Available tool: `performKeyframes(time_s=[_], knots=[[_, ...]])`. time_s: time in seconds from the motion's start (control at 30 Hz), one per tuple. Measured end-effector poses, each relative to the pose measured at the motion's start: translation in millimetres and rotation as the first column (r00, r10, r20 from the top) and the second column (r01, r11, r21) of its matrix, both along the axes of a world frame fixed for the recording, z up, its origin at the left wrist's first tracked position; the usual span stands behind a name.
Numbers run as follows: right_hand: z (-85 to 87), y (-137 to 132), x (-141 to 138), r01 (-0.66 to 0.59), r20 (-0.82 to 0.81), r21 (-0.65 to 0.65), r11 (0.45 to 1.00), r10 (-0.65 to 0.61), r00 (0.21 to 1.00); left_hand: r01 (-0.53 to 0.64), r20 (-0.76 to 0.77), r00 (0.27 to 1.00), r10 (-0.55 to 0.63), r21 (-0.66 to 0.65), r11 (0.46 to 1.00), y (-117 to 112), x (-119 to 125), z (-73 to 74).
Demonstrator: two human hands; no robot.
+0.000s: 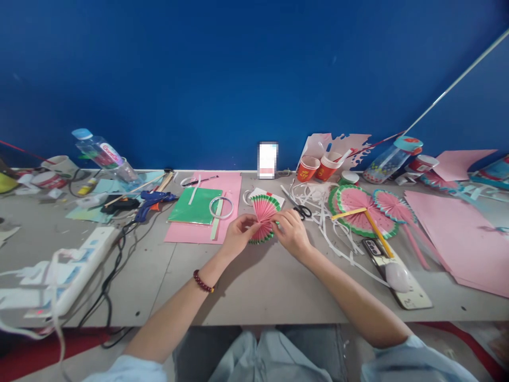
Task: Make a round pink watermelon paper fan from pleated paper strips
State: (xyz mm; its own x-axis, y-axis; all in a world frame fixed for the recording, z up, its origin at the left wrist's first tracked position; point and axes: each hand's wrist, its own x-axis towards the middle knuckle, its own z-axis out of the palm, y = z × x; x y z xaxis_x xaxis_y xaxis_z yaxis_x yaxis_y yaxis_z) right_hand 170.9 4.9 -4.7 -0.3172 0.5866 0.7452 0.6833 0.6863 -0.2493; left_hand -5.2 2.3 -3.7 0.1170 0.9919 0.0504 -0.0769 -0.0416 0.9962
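Note:
A pleated pink paper fan with a green rim [263, 217] is held between both hands at the middle of the grey table [254, 286]. My left hand [237, 233] pinches its left side, fingers closed on the folds. My right hand [291, 231] grips its right side the same way. The fan is partly spread, its top fanned out and its lower half still folded. Black scissors [303, 211] lie just behind my right hand.
Finished watermelon fans [360, 209] with a yellow stick lie right, beside pink paper sheets [457, 239] and a phone [393, 273]. A green sheet [194, 207], tape ring [221, 208] and blue glue gun [153, 203] lie left; a power strip [67, 270] sits at the left edge. Red cups [318, 168] stand behind.

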Motion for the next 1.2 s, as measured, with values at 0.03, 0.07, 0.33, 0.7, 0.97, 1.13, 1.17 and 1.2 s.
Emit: performKeyframes(time_s=[0.03,0.07,0.33,0.7,0.97,1.13,1.17,1.2], knots=[[-0.3,0.0,0.1,-0.004,-0.006,0.001,1.0,0.004,1.0,0.006,0.004,1.0,-0.006,0.001,1.0,-0.1,-0.1,0.1],[-0.6,0.0,0.2,-0.01,-0.011,0.001,1.0,0.01,1.0,0.01,0.007,1.0,-0.01,0.003,1.0,-0.2,-0.2,0.2],[-4.6,0.9,1.5,-0.031,-0.026,-0.001,1.0,0.031,0.999,0.015,0.006,1.0,-0.015,0.018,1.0,0.2,0.1,-0.2],[-0.3,-2.1,-1.5,-0.078,-0.03,0.004,0.997,0.078,0.997,0.037,0.027,0.999,-0.037,-0.004,0.999,-1.4,1.6,-3.8],[-3.9,-1.3,-0.9,-0.101,-0.045,-0.01,0.995,0.101,0.994,0.027,0.03,0.999,-0.028,0.027,0.999,0.0,0.4,-9.3],[-1.9,-2.0,-1.9,-0.124,-0.035,0.018,0.992,0.124,0.992,0.01,0.029,1.0,-0.011,0.011,1.0,-0.6,2.1,-9.7],[-0.9,-2.3,-2.2,-0.128,-0.036,0.019,0.992,0.128,0.991,0.009,0.029,1.0,-0.009,0.008,1.0,-0.9,2.6,-9.5],[0.1,-2.7,-2.6,-0.13,-0.034,0.012,0.992,0.13,0.991,0.01,0.03,0.999,-0.01,0.005,1.0,-1.3,3.0,-9.2]])
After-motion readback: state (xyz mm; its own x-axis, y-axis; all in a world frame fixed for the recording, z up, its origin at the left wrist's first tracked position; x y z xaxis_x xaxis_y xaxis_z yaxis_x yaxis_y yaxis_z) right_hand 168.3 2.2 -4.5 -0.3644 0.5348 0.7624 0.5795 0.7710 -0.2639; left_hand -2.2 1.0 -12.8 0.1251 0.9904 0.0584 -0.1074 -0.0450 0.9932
